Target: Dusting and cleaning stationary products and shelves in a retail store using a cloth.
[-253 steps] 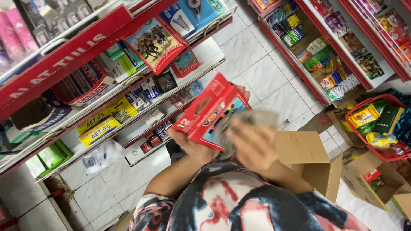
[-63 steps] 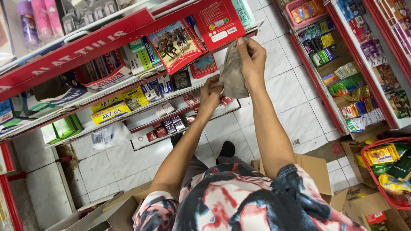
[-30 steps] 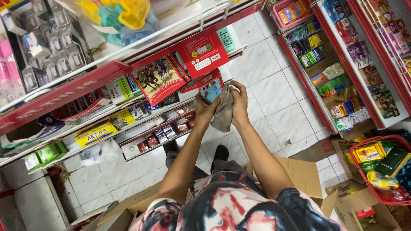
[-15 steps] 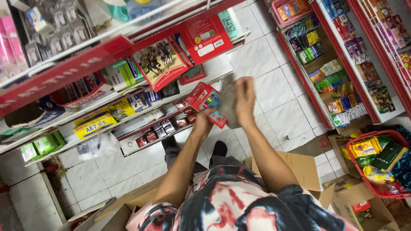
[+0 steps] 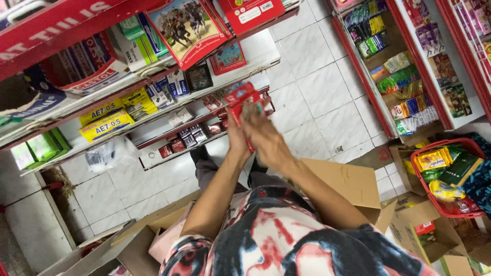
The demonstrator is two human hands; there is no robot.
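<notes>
My left hand grips a small flat red pack from below and holds it up in front of the shelves. My right hand lies over the pack's right side with a grey cloth pressed against it; the cloth is blurred by motion. Both arms reach forward from my patterned red, white and dark shirt. Just behind the pack is a low shelf with rows of small dark red packs.
Larger red boxes and a picture box lean on the upper shelf. Open cardboard boxes stand around my legs. A red basket of snack packets sits at the right, beside another rack of goods. The floor has white tiles.
My hands have come down from the upper shelf with the small red pack. The right hand and cloth have shifted across the pack's face while the left hand keeps hold.
</notes>
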